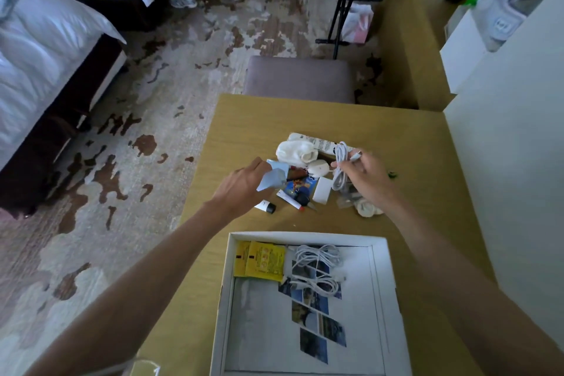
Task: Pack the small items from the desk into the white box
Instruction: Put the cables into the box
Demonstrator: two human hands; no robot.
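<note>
White box open on the desk, both hands at the item pile

White box sits open at the near edge of the wooden desk. Inside, against its far wall, lie yellow sachets in the left corner and coiled white cables just right of them.

Beyond the box's far wall, a loose pile of small items is crowded together: white socks, a flat white charger, a small white tube with a black cap, and a colourful card.

Left hand is over the pile's left side, fingers clenched around a pale blue packet. Right hand is over the pile's right side, fingers pinching a bundled white cable lifted above the pile. Another sock lies partly hidden under the right wrist.

Past the desk's far edge stands a grey stool.
</note>
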